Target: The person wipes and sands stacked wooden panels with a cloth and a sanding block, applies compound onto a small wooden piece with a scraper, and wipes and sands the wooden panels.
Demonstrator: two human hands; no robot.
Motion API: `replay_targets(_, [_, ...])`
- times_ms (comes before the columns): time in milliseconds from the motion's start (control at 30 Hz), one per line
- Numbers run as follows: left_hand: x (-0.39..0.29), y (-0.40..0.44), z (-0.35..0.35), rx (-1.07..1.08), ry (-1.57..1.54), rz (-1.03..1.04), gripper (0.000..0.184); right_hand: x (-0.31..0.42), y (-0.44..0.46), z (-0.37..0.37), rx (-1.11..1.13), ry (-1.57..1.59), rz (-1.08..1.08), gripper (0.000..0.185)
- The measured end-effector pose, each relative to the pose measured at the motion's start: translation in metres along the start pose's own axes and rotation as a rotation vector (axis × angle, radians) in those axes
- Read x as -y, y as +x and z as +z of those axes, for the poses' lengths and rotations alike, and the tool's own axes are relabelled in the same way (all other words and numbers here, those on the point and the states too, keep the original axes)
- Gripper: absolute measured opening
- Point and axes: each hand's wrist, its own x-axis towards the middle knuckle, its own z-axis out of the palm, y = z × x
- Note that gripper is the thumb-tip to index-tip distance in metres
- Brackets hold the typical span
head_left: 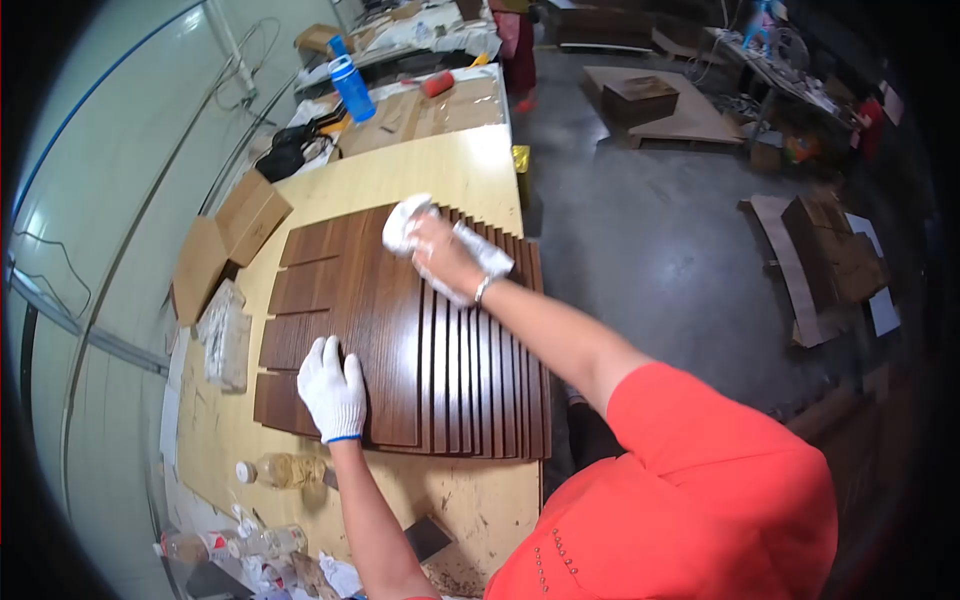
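Dark brown wooden panels (380,330) lie in an overlapping, stepped stack on the light wood table (420,170). My left hand (332,392), in a white knitted glove with a blue cuff edge, rests flat on the near left part of the panels, fingers apart, holding nothing. Bare and slightly blurred, my right hand (445,255) is closed on a white cloth (405,222) over the upper part of the stack. Part of the cloth hangs beside the wrist, which wears a bracelet.
Left of the stack are an open cardboard box (235,235) and a clear plastic-wrapped pack (226,338). A bottle of yellowish liquid (285,471) lies near my left forearm. At the back stands a blue bottle (351,90); another person (517,50) is beyond.
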Motion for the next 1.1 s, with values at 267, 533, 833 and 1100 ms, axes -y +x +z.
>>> replay_targets(267, [0.0, 0.0, 0.001, -0.003, -0.009, -0.036, 0.043, -0.006, 0.012, -0.001, -0.065, 0.131, 0.298, 0.027])
replay_targets(533, [-0.019, -0.005, -0.016, -0.015, -0.351, 0.071, 0.099, 0.113, -0.068, -0.033, 0.316, 0.373, 0.31, 0.055])
replay_targets(833, [-0.081, -0.009, -0.012, -0.06, -0.438, 0.214, 0.051, 0.138, -0.042, -0.097, 0.397, 0.73, 0.385, 0.076])
replay_targets(1100, [-0.084, -0.014, -0.01, -0.088, -0.472, 0.104, 0.042, 0.258, 0.025, -0.376, -0.132, 0.383, -0.403, 0.086])
